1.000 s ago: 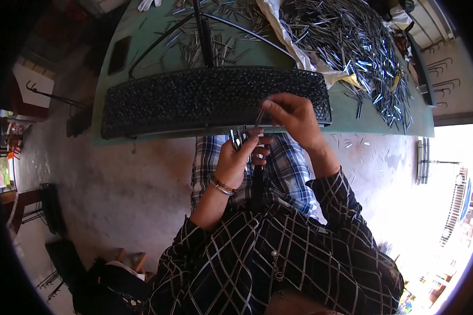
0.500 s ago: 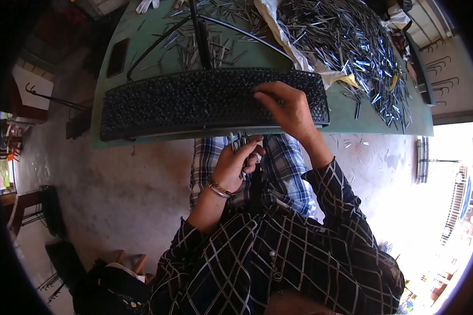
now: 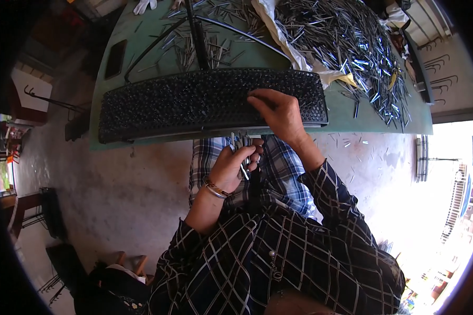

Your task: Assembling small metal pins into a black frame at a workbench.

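Note:
A long black perforated rack (image 3: 205,102) lies along the near edge of the green table, its holes filled with many thin pins except for a bare strip toward the front right. Over that strip is my right hand (image 3: 282,113), thumb and forefinger pinched together at the rack's surface; whatever sits between the fingertips is too small to make out. Below the table edge, above my lap, my left hand (image 3: 232,167) is closed around a bunch of thin metal rods (image 3: 244,167) whose ends stick out past the thumb.
A large heap of metal rods (image 3: 341,47) covers the table's right side, with a pale sack edge (image 3: 299,58) beside it. More rods lie loose behind the rack, near a black metal frame (image 3: 198,42). A dark phone (image 3: 115,59) rests at the left of the green table (image 3: 97,118).
My right hand has shifted slightly left and down along the rack, still pinched. My left hand keeps its hold on the rods, nearly unmoved.

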Available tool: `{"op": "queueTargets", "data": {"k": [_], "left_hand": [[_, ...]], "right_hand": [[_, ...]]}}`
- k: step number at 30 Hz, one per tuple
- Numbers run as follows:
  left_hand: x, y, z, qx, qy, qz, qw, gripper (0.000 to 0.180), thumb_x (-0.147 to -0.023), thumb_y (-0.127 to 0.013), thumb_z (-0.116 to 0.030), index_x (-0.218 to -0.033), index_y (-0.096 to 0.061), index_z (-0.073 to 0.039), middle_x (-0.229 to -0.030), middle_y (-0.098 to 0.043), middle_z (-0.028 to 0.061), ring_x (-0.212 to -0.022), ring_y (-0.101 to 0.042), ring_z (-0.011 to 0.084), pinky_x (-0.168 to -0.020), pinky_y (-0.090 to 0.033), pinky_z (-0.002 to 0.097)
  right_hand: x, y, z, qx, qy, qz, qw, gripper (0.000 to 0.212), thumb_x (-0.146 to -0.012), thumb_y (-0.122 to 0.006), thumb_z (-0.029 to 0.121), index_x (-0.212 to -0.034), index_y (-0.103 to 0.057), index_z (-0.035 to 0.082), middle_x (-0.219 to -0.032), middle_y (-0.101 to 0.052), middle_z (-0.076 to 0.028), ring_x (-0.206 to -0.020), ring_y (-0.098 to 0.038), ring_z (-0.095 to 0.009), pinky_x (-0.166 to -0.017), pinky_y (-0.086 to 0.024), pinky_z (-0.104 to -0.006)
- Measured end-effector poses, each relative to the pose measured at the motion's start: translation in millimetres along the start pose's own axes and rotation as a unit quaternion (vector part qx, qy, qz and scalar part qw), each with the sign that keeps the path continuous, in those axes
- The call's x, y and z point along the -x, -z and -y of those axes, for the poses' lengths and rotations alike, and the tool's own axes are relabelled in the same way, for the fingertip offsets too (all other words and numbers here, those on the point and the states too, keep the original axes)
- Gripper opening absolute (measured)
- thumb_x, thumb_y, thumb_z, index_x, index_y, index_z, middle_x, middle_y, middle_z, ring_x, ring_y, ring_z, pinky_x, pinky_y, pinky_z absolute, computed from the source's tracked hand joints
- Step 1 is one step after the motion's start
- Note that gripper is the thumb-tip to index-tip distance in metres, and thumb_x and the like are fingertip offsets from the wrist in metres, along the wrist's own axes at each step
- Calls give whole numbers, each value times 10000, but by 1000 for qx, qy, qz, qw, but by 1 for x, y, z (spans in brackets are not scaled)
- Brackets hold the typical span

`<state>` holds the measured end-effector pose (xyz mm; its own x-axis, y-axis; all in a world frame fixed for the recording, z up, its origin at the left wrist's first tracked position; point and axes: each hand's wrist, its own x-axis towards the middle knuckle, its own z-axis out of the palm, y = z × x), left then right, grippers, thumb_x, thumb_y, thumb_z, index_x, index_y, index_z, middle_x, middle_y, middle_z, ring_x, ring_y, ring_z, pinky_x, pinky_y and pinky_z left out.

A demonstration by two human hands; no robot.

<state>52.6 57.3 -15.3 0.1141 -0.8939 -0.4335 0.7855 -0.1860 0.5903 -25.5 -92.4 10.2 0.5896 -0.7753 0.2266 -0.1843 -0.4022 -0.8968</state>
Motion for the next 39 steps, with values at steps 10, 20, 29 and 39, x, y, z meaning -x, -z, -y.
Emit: {"op": "queueTargets", "data": {"k": [10,20,29,39], "left_hand": [[-2,3,4,-19,22,9,1000,219,-886,-546,-129,-1055,-611,-6,-864,-611,22,-767,-568,99,-663,-509,274],[-1,1,5,1,58,34,998,220,-903,-539,-146,-1086,-599,-40,-895,-613,21,-819,-584,113,-687,-550,324],[1,-2,1,-11,29,42,999,242,-926,-524,-193,-1112,-578,-49,-913,-627,60,-810,-621,148,-635,-559,300],[-4,-14,5,-58,-14,12,998,216,-922,-535,-211,-1041,-596,-42,-916,-652,73,-814,-631,141,-577,-537,262]], "right_hand": [[3,3,2,175,186,12,967,184,-777,-664,80,-956,-665,40,-927,-597,-102,-776,-622,-278,-662,-509,-339],[7,4,-7,229,200,-25,952,187,-778,-658,60,-965,-662,45,-939,-581,-97,-789,-616,-265,-673,-504,-345],[19,16,14,72,104,43,991,142,-805,-664,89,-923,-670,10,-899,-603,-118,-785,-620,-218,-666,-494,-298],[36,33,-1,-27,-73,134,988,225,-817,-688,202,-802,-678,-22,-630,-604,-95,-594,-561,-108,-516,-418,-287]]}}
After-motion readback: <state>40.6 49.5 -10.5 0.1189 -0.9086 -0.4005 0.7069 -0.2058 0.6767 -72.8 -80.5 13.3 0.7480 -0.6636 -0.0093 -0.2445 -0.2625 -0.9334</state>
